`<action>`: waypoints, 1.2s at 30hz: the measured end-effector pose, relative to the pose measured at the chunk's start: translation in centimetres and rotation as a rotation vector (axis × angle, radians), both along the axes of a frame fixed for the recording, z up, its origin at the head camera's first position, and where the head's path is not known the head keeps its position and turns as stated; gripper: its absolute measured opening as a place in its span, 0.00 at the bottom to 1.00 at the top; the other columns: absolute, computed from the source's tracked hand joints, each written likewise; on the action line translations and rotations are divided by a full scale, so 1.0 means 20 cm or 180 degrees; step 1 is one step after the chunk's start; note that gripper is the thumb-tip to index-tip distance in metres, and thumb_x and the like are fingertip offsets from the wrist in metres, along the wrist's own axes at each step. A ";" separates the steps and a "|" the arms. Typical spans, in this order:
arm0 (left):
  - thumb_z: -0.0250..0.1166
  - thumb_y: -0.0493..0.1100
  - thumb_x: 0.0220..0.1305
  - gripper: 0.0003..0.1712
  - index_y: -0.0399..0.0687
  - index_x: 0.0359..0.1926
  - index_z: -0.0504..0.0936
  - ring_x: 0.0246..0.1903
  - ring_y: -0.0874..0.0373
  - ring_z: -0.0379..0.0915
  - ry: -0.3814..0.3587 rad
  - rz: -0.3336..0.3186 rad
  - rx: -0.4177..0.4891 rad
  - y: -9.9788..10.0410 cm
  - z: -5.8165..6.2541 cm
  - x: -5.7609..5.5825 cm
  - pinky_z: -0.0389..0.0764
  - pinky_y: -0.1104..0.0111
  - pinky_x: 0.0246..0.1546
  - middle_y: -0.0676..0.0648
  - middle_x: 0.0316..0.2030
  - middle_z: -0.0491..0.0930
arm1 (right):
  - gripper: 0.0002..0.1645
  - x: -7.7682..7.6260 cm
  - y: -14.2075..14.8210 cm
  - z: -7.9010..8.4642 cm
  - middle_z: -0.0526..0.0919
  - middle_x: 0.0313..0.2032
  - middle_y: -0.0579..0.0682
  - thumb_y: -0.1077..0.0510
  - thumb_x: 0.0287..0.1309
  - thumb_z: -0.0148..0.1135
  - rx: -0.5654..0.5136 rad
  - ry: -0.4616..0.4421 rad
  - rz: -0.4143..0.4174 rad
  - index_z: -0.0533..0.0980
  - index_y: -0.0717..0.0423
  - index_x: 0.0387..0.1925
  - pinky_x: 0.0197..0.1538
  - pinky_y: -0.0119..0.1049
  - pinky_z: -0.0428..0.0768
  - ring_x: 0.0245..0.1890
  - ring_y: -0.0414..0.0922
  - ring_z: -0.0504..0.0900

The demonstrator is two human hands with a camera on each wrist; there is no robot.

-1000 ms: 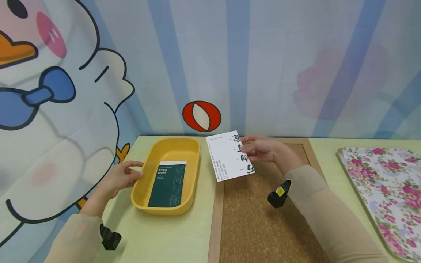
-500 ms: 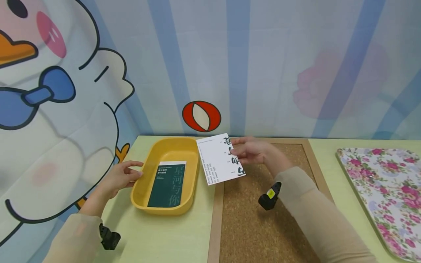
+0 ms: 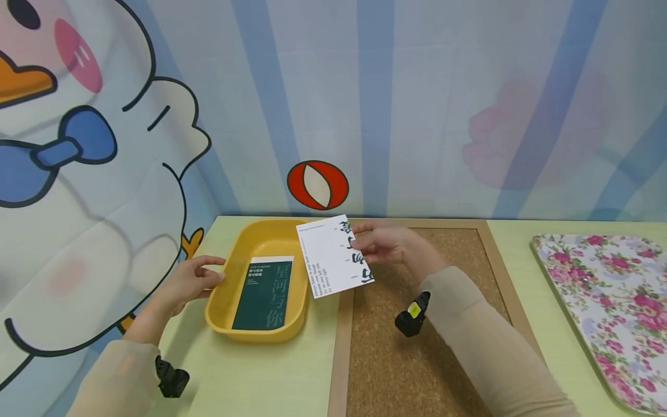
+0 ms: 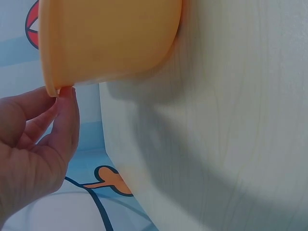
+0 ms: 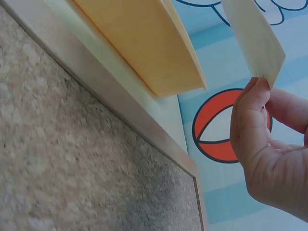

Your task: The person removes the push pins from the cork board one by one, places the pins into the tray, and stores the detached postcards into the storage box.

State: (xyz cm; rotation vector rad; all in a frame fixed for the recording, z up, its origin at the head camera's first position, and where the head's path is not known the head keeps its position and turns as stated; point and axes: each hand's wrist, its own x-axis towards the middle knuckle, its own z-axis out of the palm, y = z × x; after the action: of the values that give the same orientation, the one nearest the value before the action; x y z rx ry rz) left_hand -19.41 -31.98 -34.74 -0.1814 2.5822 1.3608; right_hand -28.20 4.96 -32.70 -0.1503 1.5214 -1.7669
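My right hand (image 3: pixel 388 248) pinches a white postcard (image 3: pixel 329 260) by its right edge. The card, printed with dark brush-style characters and small text, overlaps the right rim of a yellow plastic basin (image 3: pixel 260 336) in the head view. From the right wrist, the card's pale underside (image 5: pixel 255 41) shows above thumb and fingers. On the basin's left side, my left hand (image 3: pixel 190 281) pinches the rim; the left wrist view shows fingertips at the lip of the basin wall (image 4: pixel 113 38). A dark green card (image 3: pixel 264 296) with a white top strip lies inside the basin.
A wood-framed cork board (image 3: pixel 411 336) lies under my right forearm. Farther right is a floral tray (image 3: pixel 615 313). The pale yellow table (image 3: pixel 250 376) meets a cartoon-printed backdrop (image 3: pixel 417 116) along its back and left sides.
My right hand has carried the white postcard leftward and slightly toward me, from beside the basin to over its right rim. The left hand stays on the basin.
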 end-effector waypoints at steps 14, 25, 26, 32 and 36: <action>0.58 0.39 0.65 0.28 0.32 0.63 0.62 0.39 0.54 0.78 -0.0015 -0.0001 0.0008 -0.01 -0.01 0.00 0.80 0.60 0.42 0.38 0.42 0.75 | 0.27 0.02 -0.11 -0.02 0.78 0.38 0.55 0.73 0.60 0.50 0.0156 -0.0049 -0.0211 0.60 0.64 0.61 0.35 0.35 0.80 0.32 0.45 0.79; 0.59 0.38 0.65 0.28 0.31 0.62 0.63 0.37 0.56 0.78 -0.0027 0.0030 0.0032 -0.01 -0.02 0.00 0.80 0.60 0.41 0.39 0.41 0.75 | 0.28 0.05 -0.23 -0.02 0.78 0.45 0.58 0.72 0.59 0.54 0.0245 -0.0178 -0.0368 0.64 0.61 0.61 0.35 0.35 0.81 0.34 0.47 0.79; 0.59 0.38 0.65 0.28 0.31 0.62 0.63 0.37 0.56 0.78 -0.0019 0.0027 0.0024 -0.01 -0.02 0.00 0.80 0.60 0.41 0.39 0.41 0.75 | 0.27 0.06 -0.24 -0.02 0.78 0.45 0.58 0.72 0.59 0.54 0.0232 -0.0184 -0.0372 0.64 0.61 0.60 0.35 0.35 0.81 0.34 0.47 0.79; 0.59 0.39 0.65 0.29 0.31 0.63 0.62 0.38 0.55 0.78 -0.0014 0.0006 0.0017 -0.01 -0.02 0.00 0.80 0.60 0.42 0.38 0.41 0.75 | 0.25 0.08 -0.30 -0.01 0.79 0.44 0.58 0.72 0.58 0.55 0.0251 -0.0168 -0.0412 0.66 0.61 0.58 0.40 0.38 0.81 0.34 0.47 0.79; 0.59 0.39 0.65 0.29 0.31 0.63 0.62 0.38 0.55 0.78 -0.0021 0.0007 -0.0009 0.00 -0.01 0.00 0.79 0.60 0.42 0.37 0.42 0.75 | 0.24 0.09 -0.34 -0.01 0.79 0.43 0.58 0.71 0.58 0.56 0.0244 -0.0218 -0.0422 0.67 0.60 0.57 0.45 0.40 0.79 0.33 0.47 0.79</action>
State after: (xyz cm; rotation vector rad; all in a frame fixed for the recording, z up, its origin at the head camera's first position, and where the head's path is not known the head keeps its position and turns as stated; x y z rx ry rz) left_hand -19.47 -32.05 -34.93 -0.1890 2.5793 1.3552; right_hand -26.47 -1.77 -32.99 0.0499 1.5780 -1.7943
